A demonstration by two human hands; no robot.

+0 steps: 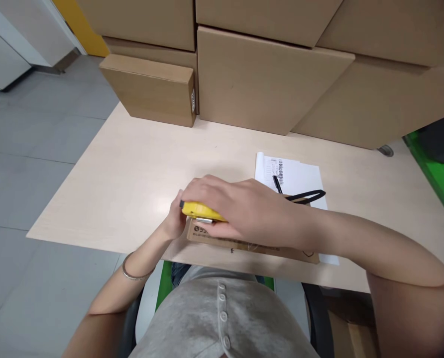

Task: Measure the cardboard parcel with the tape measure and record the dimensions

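Observation:
My right hand [240, 204] is closed around a yellow tape measure [197, 210] with a black end and a metal clip on its side. It is held over a flat brown cardboard box [214, 241] with dark printing, near the table's front edge. Close by the tape measure's black end is my left hand [175, 219], at the left end of the box. Its fingers look curled, and their tips are hidden, so what they grip does not show. A black strap loop [307, 196] sticks out beyond my right wrist.
White papers [304, 174] with writing and a black pen [277, 184] lie behind my right forearm on the pale wooden table [140, 169]. Large cardboard boxes [259, 79] are stacked along the back. A smaller carton [155, 92] stands at the back left.

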